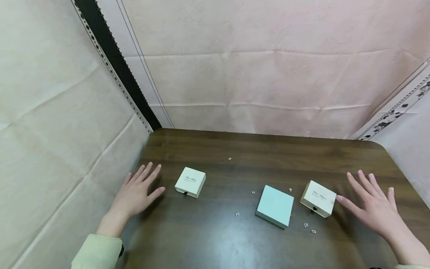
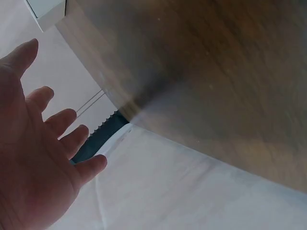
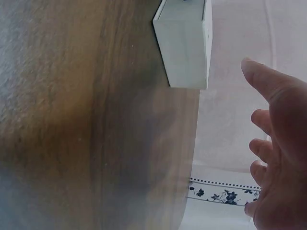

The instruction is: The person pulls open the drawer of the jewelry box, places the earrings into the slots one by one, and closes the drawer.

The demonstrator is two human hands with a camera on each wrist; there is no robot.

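My left hand (image 1: 136, 194) is spread over the left side of the dark wooden table, fingers straight and holding nothing. To its right sits a small white box (image 1: 190, 182) with dark lettering on the lid and a dark tab on its front. On the right, my right hand (image 1: 377, 205) hovers with fingers spread, its thumb tip right by the corner of a second white lettered box (image 1: 318, 198). Between the two white boxes lies a flat mint-green box (image 1: 275, 205). In the right wrist view, that hand's palm and thumb appear beside the white box (image 3: 184, 52).
Several tiny shiny pieces are scattered on the table (image 1: 201, 239), among them one piece (image 1: 230, 158) far back, one piece (image 1: 237, 214) left of the mint box and one piece (image 1: 313, 231) near the right white box. Pale cloth (image 1: 268, 82) hangs behind the table.
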